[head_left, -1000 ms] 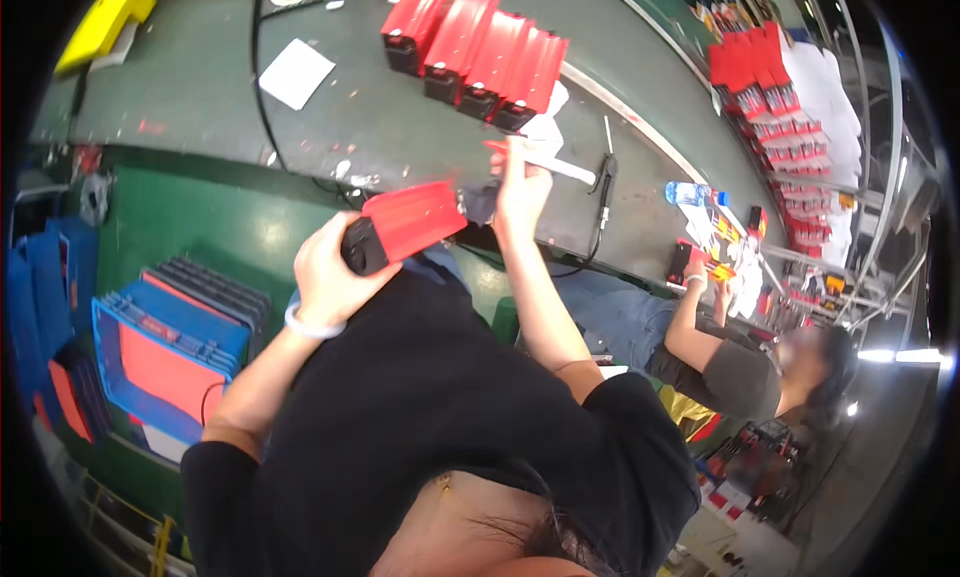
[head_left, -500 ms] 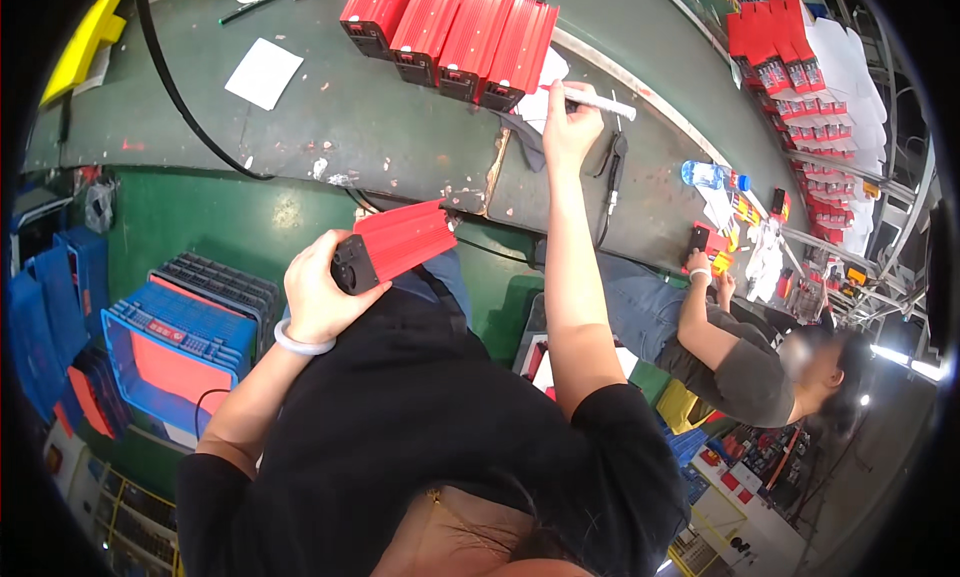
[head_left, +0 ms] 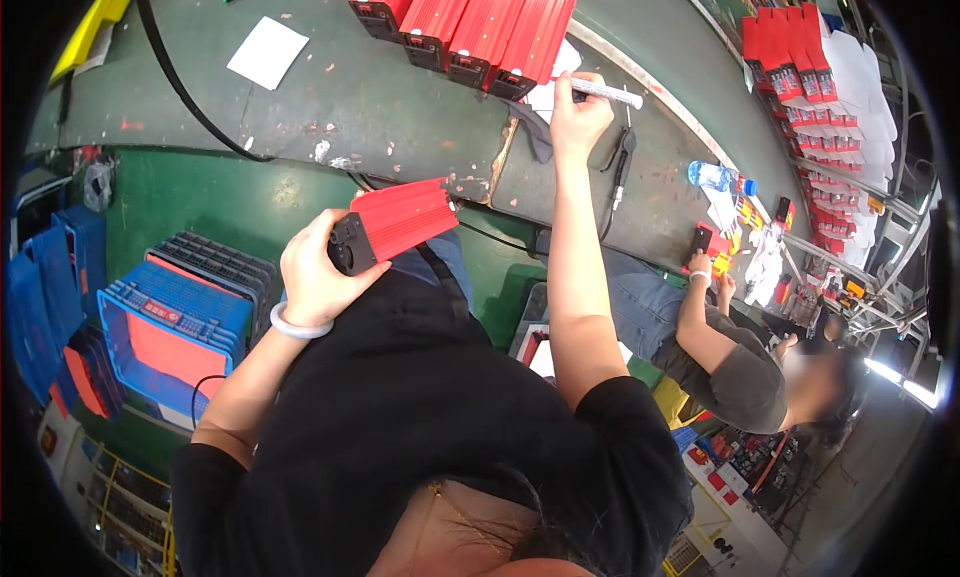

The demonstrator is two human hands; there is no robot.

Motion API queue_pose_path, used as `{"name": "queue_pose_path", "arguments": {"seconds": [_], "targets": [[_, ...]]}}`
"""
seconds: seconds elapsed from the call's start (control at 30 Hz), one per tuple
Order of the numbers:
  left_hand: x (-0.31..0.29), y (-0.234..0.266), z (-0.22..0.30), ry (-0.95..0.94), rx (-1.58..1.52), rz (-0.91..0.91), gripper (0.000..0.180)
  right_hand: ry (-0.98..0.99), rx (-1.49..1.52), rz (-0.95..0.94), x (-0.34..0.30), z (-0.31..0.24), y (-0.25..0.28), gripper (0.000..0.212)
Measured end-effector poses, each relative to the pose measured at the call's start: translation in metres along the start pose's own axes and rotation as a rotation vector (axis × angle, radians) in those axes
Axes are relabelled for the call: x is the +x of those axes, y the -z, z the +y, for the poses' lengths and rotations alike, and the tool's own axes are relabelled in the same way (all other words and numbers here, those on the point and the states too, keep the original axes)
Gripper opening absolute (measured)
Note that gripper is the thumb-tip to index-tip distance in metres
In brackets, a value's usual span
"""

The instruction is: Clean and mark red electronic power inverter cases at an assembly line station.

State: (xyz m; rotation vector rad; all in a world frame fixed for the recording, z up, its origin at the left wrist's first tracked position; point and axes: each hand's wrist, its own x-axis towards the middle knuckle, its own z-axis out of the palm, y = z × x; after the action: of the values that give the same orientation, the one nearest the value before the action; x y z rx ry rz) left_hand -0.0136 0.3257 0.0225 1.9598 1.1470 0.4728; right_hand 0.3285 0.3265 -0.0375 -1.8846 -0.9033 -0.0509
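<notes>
My left hand [head_left: 318, 269] is closed round the black end of a red ribbed metal power inverter [head_left: 405, 220], held in front of my body with its far end near the bench edge. A white marker pen [head_left: 604, 93] is gripped in my right hand [head_left: 581, 125], its tip pointing left toward a row of several red inverters [head_left: 490, 29] standing on the green bench. The marker's tip is close to the rightmost one; whether they touch I cannot tell. White paper and a dark cloth [head_left: 533, 132] lie under and beside my right hand.
A white paper square [head_left: 268, 53] lies on the bench [head_left: 400, 117], and a black cable hangs at left. Beyond my right arm are a screwdriver-like tool [head_left: 623, 157], a water bottle [head_left: 708, 175] and a co-worker [head_left: 735, 372] handling a red unit. Blue crates [head_left: 180, 322] stand on the floor at left.
My view has shifted slightly, so the bench items sit a little higher and farther right. Both hands keep their hold, with the marker still beside the row's right end.
</notes>
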Motion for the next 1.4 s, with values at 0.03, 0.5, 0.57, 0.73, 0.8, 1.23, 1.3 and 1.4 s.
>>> {"name": "queue_pose_path", "arguments": {"seconds": [0.03,0.5,0.57,0.73,0.8,1.23,1.3,1.4], "targets": [[0.000,0.000,0.000,-0.002,-0.007,0.005,0.051,0.009,-0.004,0.001,0.000,0.000,0.000,0.015],[0.001,0.004,-0.004,0.025,0.012,0.005,0.052,-0.042,0.095,-0.022,-0.013,-0.001,0.006,0.012],[0.000,0.005,-0.005,0.023,0.015,-0.009,0.053,-0.036,0.107,-0.002,-0.016,0.003,0.003,0.012],[0.000,-0.001,-0.008,0.003,0.034,0.021,0.053,-0.022,0.129,0.030,-0.019,0.000,0.002,0.011],[-0.001,0.001,-0.007,0.008,0.026,0.024,0.053,0.025,0.156,0.051,-0.019,-0.002,0.001,0.011],[0.003,0.003,-0.007,0.015,0.020,0.027,0.053,-0.021,0.079,0.004,-0.016,-0.005,0.003,0.011],[0.003,0.003,-0.006,0.010,0.019,0.026,0.053,-0.004,0.063,0.014,-0.015,-0.008,0.004,0.011],[0.003,0.004,-0.006,0.005,0.020,0.025,0.053,0.001,0.063,0.010,-0.015,-0.006,0.003,0.012]]}}
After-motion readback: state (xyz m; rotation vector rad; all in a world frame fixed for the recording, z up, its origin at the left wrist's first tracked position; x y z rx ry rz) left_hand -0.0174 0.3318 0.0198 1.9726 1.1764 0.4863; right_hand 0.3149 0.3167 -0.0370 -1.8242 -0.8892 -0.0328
